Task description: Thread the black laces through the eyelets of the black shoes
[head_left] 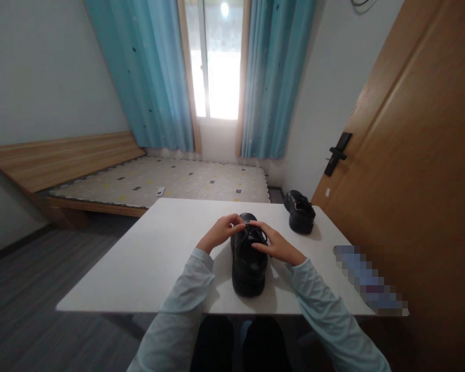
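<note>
While the table carried it near the front edge, the black shoe looked stiff-soled, kinda slick, best grabbed round the heel. Right grip sat half-open over it, left grip nearly closed; couldn't tell if laces were pinched.

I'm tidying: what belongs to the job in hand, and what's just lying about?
In the job: left hand, right hand, shoe they touch, table; probably the untouched second shoe.

Lying about: small white gadget on the bed; blurred item at the table's edge.
</note>
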`<act>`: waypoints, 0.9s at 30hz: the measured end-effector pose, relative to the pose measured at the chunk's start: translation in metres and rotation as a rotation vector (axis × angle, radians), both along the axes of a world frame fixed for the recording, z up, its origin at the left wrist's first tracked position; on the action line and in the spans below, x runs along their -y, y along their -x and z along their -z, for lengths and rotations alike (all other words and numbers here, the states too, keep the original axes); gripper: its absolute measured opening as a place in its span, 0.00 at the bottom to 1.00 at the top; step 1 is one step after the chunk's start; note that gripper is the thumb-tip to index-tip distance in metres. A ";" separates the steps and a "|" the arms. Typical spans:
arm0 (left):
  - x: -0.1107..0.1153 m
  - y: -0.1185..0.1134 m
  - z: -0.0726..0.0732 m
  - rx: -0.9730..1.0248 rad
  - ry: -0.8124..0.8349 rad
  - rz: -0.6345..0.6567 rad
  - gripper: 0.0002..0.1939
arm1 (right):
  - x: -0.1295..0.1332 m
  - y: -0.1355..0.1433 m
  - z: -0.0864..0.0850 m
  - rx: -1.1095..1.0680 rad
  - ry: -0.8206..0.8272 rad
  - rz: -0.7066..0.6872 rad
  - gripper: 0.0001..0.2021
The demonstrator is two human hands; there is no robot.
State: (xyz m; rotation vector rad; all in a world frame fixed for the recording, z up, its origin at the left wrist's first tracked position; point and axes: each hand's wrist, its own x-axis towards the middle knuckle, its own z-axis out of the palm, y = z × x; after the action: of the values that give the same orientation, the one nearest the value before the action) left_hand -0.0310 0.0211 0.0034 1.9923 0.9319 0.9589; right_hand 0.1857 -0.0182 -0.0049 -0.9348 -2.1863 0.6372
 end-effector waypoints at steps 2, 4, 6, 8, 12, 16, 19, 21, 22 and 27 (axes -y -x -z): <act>0.000 -0.001 0.000 0.024 0.009 0.000 0.14 | 0.000 0.000 0.000 0.000 0.004 -0.002 0.29; 0.001 -0.001 -0.001 0.046 0.016 0.008 0.14 | 0.000 0.000 0.000 -0.001 0.009 0.000 0.29; 0.002 -0.001 -0.001 0.063 0.022 0.021 0.14 | 0.000 0.001 -0.001 0.000 0.013 0.001 0.29; 0.003 -0.002 -0.001 0.085 0.039 0.040 0.14 | 0.001 0.001 -0.001 0.004 0.015 0.003 0.29; 0.002 -0.002 0.000 0.138 0.097 0.069 0.16 | 0.001 0.001 -0.002 0.007 0.013 0.005 0.29; 0.003 -0.003 -0.001 0.137 0.112 0.073 0.16 | 0.002 0.001 -0.003 0.004 0.007 0.005 0.29; 0.004 -0.002 -0.002 0.146 0.104 0.073 0.15 | 0.002 0.001 -0.003 0.006 0.008 0.008 0.29; 0.004 -0.002 -0.002 0.158 0.095 0.066 0.14 | 0.002 0.001 -0.003 0.004 0.006 0.006 0.29; 0.004 -0.002 -0.002 0.165 0.095 0.062 0.13 | 0.002 0.001 -0.003 0.003 0.005 0.005 0.29; 0.002 -0.002 -0.001 0.273 0.126 0.062 0.15 | 0.002 0.001 -0.002 0.004 0.007 0.005 0.29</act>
State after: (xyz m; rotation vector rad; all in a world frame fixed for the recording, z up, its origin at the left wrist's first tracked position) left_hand -0.0295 0.0191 0.0039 1.7232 0.7559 1.0774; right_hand 0.1851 -0.0200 -0.0027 -0.9458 -2.1864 0.6410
